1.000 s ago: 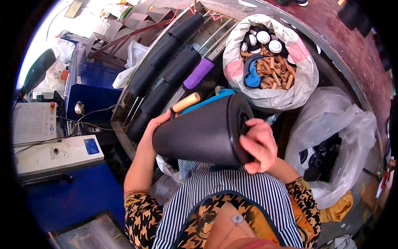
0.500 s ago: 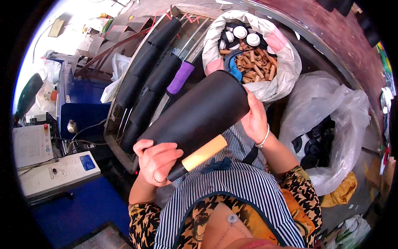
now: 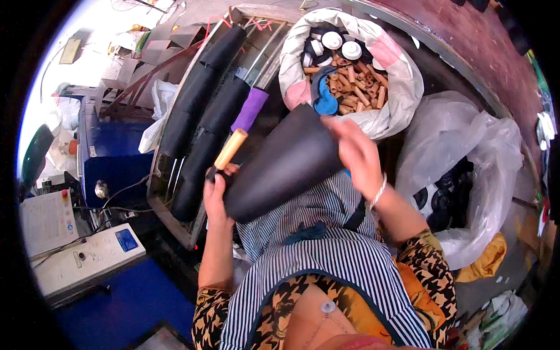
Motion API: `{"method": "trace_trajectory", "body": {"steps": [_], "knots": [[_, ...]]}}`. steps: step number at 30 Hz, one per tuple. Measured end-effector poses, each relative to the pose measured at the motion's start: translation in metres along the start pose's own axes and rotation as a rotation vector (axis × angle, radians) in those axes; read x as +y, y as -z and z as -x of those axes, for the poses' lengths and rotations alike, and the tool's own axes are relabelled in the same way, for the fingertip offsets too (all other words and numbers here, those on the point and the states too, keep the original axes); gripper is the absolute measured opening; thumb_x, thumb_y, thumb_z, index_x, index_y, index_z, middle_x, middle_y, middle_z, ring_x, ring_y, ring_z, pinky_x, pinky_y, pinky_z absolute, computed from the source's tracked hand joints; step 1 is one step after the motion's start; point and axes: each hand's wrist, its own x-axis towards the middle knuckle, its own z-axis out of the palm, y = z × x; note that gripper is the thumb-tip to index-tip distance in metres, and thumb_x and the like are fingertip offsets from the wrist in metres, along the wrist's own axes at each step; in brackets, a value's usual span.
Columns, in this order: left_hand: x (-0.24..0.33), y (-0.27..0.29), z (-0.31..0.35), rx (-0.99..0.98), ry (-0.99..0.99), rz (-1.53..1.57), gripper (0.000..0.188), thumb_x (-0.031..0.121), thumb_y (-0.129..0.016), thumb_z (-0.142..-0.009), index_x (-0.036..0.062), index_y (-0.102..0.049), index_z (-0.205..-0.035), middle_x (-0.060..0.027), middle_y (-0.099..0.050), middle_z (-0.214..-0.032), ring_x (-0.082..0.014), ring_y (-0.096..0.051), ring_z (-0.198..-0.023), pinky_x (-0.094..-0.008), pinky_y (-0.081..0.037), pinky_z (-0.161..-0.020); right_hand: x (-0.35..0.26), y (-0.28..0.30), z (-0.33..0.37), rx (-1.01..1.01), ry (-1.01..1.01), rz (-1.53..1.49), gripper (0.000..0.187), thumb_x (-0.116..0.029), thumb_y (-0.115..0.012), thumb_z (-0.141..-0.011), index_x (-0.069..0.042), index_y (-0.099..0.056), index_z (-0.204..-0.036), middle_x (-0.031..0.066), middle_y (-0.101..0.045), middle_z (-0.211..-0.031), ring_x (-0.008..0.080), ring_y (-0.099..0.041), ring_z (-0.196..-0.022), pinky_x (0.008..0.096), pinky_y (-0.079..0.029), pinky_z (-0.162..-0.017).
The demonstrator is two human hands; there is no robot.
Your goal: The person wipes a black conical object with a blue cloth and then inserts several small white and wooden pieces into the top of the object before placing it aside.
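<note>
A large matte black tapered cone (image 3: pixel 286 163) lies slanted across the front of my striped apron. Its wide end is at the upper right and its narrow end at the lower left. My right hand (image 3: pixel 360 153) is on the wide end, slightly smeared, its fingers along the rim. My left hand (image 3: pixel 217 195) is by the narrow end, thumb and fingers closed round the black end of a short light-wood handle (image 3: pixel 231 149). That handle points up and away, clear of the cone's side. Whether my left palm also bears the cone is hidden.
Left of the cone, a long wooden-framed crate (image 3: pixel 188 233) holds several black cones and a purple sleeve (image 3: pixel 249 109). A white sack (image 3: pixel 402 111) holds brown wooden tubes and white discs. A clear plastic bag (image 3: pixel 496 175) has black parts. A white control panel (image 3: pixel 87 256) stands at left.
My left hand has turned, swinging the wooden handle from below the cone to above its narrow end. The cone has shifted a little down, and my right hand has moved along its wide end.
</note>
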Motion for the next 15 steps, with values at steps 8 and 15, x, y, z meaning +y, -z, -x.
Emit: {"method": "trace_trajectory", "body": {"steps": [8, 15], "knots": [[0.014, -0.093, 0.006, -0.957, -1.062, -1.215, 0.014, 0.005, -0.061, -0.073, 0.0108, -0.060, -0.086, -0.0043, -0.068, -0.106, -0.0214, -0.065, -0.102, -0.0410, -0.043, -0.096, 0.197, 0.061, -0.099, 0.145, -0.737, 0.102, 0.036, -0.042, -0.064, -0.088, -0.013, -0.067, -0.109, 0.0015, -0.061, -0.079, 0.0158, -0.059, -0.068, 0.0280, -0.048, -0.068], [-0.015, -0.047, -0.011, -0.619, -0.581, -0.948, 0.031, 0.027, -0.073, -0.081, 0.0084, -0.057, -0.099, -0.0097, -0.067, -0.106, -0.0325, -0.060, -0.107, -0.0490, -0.039, -0.099, 0.273, 0.079, -0.132, 0.172, -0.427, 1.398, 0.036, -0.028, -0.068, -0.083, -0.010, -0.059, -0.113, 0.0165, -0.063, -0.109, 0.0337, -0.062, -0.097, 0.0416, -0.050, -0.084]]}}
